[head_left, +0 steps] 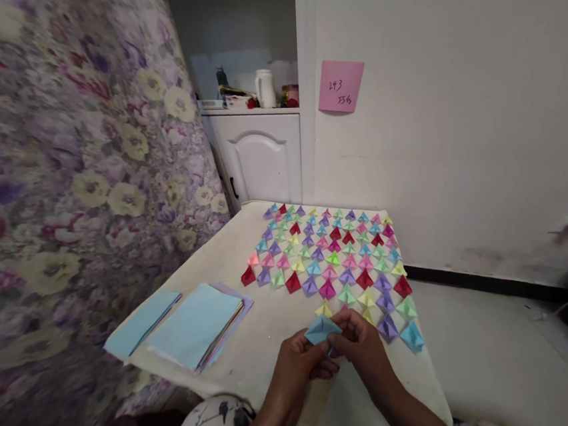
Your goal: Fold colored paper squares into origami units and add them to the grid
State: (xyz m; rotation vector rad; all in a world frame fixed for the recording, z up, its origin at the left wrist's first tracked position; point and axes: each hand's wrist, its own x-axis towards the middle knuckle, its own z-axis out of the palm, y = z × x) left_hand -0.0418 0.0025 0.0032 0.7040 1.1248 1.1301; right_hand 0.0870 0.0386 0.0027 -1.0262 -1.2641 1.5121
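My left hand (300, 362) and my right hand (359, 344) meet over the near part of a small cream table (240, 249). Both pinch a light blue folded paper piece (322, 329) held just above the tabletop. Beyond the hands, several rows of small folded paper pyramids (330, 257) in red, purple, green, pink, yellow and blue cover the table's far half. A blue pyramid (413, 336) and a purple one (387, 327) lie just right of my right hand.
Two stacks of coloured paper sheets (197, 325) topped with light blue lie at the table's near left. A flowered fabric (69, 152) fills the left side. A pink note (340, 86) sticks to the white wall. A white cabinet (259, 157) stands behind.
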